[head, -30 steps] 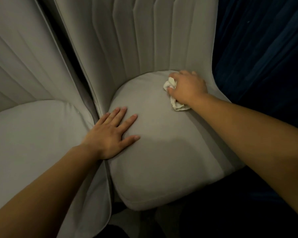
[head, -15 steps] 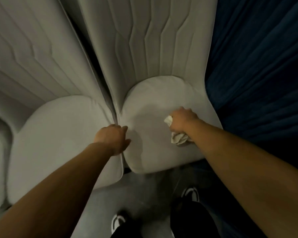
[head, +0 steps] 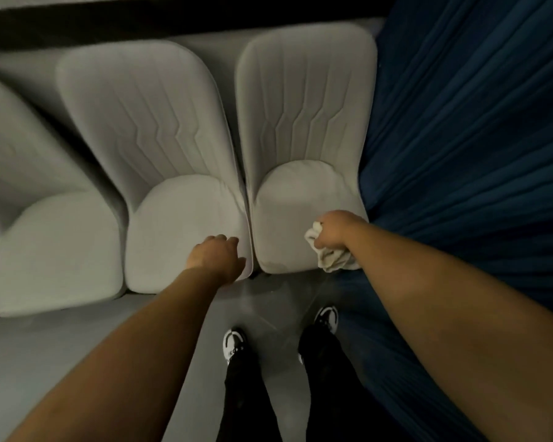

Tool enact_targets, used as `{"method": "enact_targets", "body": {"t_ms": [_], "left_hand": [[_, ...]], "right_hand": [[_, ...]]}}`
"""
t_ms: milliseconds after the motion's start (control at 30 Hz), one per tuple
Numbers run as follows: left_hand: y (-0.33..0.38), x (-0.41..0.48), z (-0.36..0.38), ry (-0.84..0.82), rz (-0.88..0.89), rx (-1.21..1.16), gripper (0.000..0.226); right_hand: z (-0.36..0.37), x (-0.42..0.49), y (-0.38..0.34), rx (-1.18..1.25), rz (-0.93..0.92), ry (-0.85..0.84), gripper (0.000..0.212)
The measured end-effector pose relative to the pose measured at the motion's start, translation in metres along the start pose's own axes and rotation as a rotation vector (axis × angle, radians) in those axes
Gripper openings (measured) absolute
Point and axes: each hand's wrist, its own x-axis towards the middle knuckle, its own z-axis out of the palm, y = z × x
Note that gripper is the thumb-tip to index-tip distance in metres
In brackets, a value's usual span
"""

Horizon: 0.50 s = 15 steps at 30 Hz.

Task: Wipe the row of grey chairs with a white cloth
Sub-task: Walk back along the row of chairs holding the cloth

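Partly within right fingers (head: pixel 326 226), white cloth (head: pixel 331 260)

1. Nothing legible in view: no text, label, brand, number or sign can be read.
2. Shoes (head: pixel 234 343) on the floor: pale patches on the toes, too dim and blurred to tell whether they carry any marking.
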Motion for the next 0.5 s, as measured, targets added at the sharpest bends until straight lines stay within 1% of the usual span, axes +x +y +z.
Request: {"method": "enact_targets", "body": {"t_ms": [200, 300, 500], "left_hand": [[-0.013, -0.052, -0.031, 0.043, 0.056, -0.043, 0.058], [-0.030, -0.072, -0.034, 0.045, 0.058, -0.035, 0.058], [-0.077, -0.102, -0.021, -0.007, -0.012, 0.009, 0.057]], "right_hand": [[-0.013, -0.076, -0.054, -0.016, -0.093, 0.089, 0.051], [-0.006, -0.099, -0.068, 0.030, -0.080, 0.102, 0.053], [0.019, -0.135, -0.077, 0.124, -0.035, 0.099, 0.051]]}}
